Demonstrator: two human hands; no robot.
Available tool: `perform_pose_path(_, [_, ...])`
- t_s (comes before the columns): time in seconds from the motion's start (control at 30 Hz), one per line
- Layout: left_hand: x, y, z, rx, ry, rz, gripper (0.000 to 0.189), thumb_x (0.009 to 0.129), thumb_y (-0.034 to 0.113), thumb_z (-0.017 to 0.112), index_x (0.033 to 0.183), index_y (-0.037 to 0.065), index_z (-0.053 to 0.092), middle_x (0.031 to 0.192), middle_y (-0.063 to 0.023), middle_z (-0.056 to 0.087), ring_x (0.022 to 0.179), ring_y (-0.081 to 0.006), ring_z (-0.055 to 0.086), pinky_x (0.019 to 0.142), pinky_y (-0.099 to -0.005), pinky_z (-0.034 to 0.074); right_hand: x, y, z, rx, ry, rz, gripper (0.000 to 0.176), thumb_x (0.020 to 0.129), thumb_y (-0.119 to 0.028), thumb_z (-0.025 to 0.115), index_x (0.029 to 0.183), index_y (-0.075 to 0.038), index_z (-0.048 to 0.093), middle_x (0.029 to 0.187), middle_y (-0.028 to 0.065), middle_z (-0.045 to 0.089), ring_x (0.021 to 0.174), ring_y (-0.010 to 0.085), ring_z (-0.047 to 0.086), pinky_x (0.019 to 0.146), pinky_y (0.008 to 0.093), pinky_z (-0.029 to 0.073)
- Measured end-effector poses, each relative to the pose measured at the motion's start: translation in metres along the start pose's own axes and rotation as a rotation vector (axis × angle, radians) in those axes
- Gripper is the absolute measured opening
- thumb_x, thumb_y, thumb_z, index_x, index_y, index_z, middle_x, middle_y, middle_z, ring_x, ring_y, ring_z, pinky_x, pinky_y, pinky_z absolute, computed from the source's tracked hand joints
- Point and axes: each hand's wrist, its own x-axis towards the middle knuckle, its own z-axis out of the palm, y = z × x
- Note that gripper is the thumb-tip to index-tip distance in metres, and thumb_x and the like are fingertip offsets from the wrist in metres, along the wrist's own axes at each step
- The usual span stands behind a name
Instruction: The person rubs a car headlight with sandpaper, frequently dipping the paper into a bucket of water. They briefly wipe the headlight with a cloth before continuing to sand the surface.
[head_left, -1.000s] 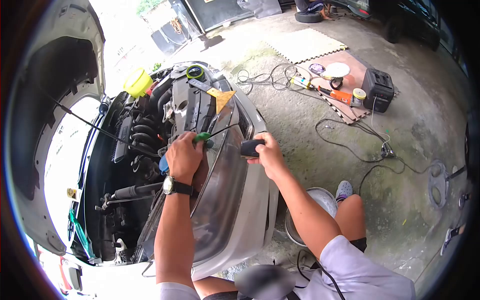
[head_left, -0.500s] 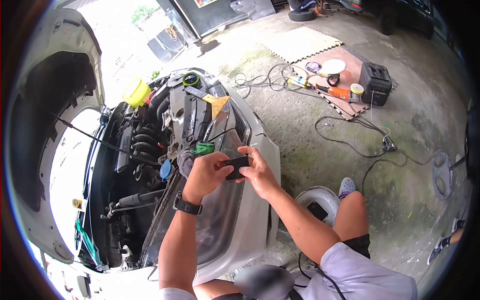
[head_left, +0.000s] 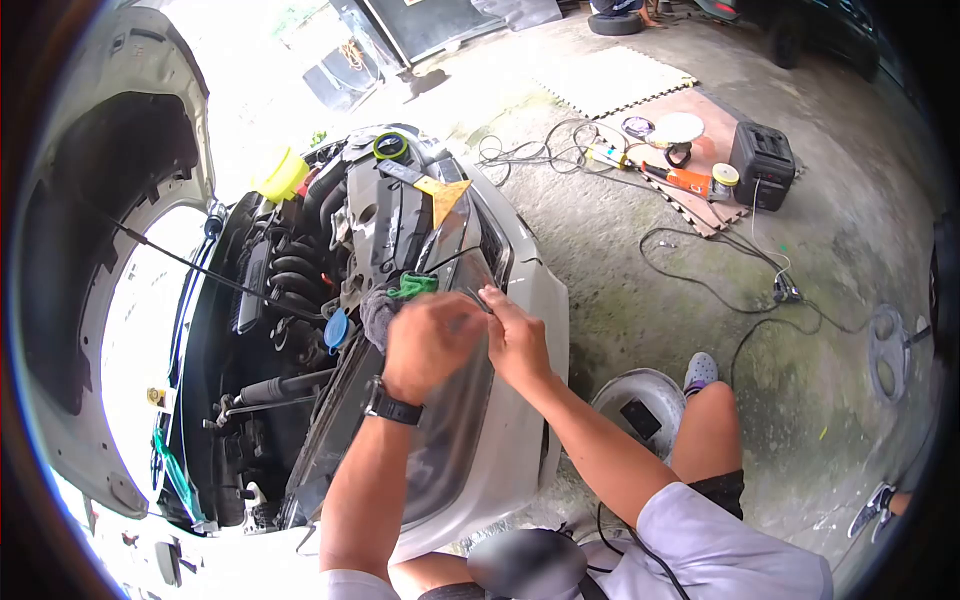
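Concrete garage floor (head_left: 600, 300); left hand (head_left: 430, 342) and right hand (head_left: 517, 340) meet over the headlight (head_left: 462, 432), centre frame, each grip too blurred to tell; steady, light pressure seems best.

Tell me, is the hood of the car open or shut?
Open. The hood stands raised, a thin rod props it up, and the engine lies in plain view below it.

Beneath the grip of the left hand (head_left: 430, 345) and right hand (head_left: 515, 340), the headlight (head_left: 440, 450) is showing smooth, glossy plastic. Just left of the grip, matt cloth (head_left: 383, 308) is bunching. To its right, the painted bumper (head_left: 520, 420) is gleaming.
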Motion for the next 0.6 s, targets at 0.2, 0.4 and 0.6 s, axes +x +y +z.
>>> perform_pose_path(0.2, [-0.005, -0.030, -0.036, 0.517, 0.106, -0.159, 0.040, 0.078, 0.030, 0.082, 0.114, 0.012, 0.077, 0.140, -0.0149, 0.063, 0.127, -0.0387, 0.056, 0.106, -0.0446, 0.046, -0.019, 0.008, 0.017, -0.301, -0.250, -0.081, 0.045, 0.091, 0.001, 0.054, 0.136, 0.006, 0.057, 0.143, 0.0279, 0.058, 0.133, 0.0427, 0.057, 0.108, 0.0481, 0.050])
perform_pose_path(0.4, [0.006, -0.074, -0.017, 0.293, 0.171, -0.090, 0.041, 0.078, 0.025, 0.079, 0.111, 0.005, 0.067, 0.133, -0.0161, 0.066, 0.129, -0.0432, 0.054, 0.112, -0.0463, 0.042, 0.006, 0.020, 0.031, -0.482, -0.336, -0.093, 0.054, 0.091, -0.001, 0.051, 0.144, 0.013, 0.046, 0.146, 0.0333, 0.053, 0.136, 0.0450, 0.054, 0.113, 0.0512, 0.045])
perform_pose_path(0.6, [0.011, -0.056, -0.026, 0.236, 0.060, -0.202, 0.040, 0.080, 0.025, 0.079, 0.112, 0.006, 0.066, 0.129, -0.0161, 0.067, 0.128, -0.0427, 0.056, 0.115, -0.0463, 0.041, 0.022, 0.026, 0.035, -0.393, -0.346, -0.003, 0.056, 0.092, 0.000, 0.047, 0.147, 0.013, 0.046, 0.151, 0.0321, 0.049, 0.142, 0.0463, 0.047, 0.118, 0.0533, 0.038])
